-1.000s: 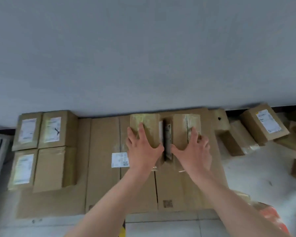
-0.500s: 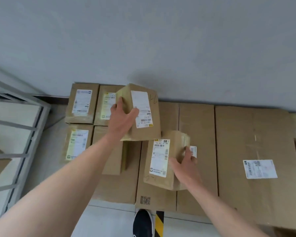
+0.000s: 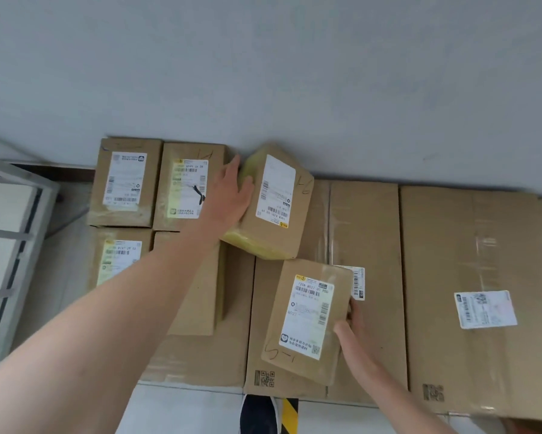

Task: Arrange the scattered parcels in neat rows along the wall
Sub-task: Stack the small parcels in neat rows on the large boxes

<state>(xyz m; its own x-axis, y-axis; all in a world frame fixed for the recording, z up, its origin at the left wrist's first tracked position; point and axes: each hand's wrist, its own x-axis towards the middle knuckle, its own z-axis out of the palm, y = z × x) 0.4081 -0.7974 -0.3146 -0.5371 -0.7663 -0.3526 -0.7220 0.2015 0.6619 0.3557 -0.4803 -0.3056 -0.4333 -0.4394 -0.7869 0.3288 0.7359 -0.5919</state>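
This looks like a parcel sorting room or storeroom, because brown boxes (image 3: 125,183) with white shipping labels (image 3: 485,309) lie in rows on flat cardboard (image 3: 366,233) along a bare grey wall (image 3: 263,73), with a metal rack (image 3: 9,233) at the side.

Four parcels (image 3: 157,233) sitting two by two at left, back pair against wall (image 3: 263,73). Tilted parcel (image 3: 272,202) lying right of them near wall, left hand (image 3: 229,195) resting on its left side. Second parcel (image 3: 307,321) lying in front of it on flat cartons (image 3: 373,245), right hand (image 3: 351,327) touching its right edge. Shoe (image 3: 258,415) sitting nearest, before cartons.
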